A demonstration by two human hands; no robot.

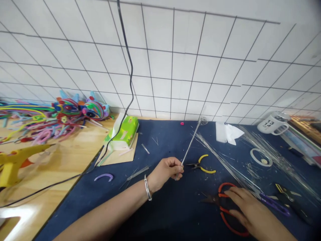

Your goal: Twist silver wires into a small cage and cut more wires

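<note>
My left hand (pixel 171 170) is closed around the lower end of a thin bundle of silvery wire (pixel 190 144), which slants up and right to a tangled round wire head (pixel 203 121). On the dark blue mat, my right hand (pixel 242 204) lies over the red-handled scissors (pixel 233 231), its fingers bent at the handles; whether they grip is hard to tell. The blades of the scissors point left. Yellow-handled pliers (pixel 202 164) lie between the hands, just right of my left hand.
Loose wires (pixel 225 164), purple-handled scissors (pixel 276 205), a white tape roll (pixel 260 157) and a mug (pixel 272 124) are at the right. A green tissue pack (pixel 127 129), black cable (pixel 130 67), yellow glue gun (pixel 17 160) and colourful pipe cleaners (pixel 45 134) are at the left.
</note>
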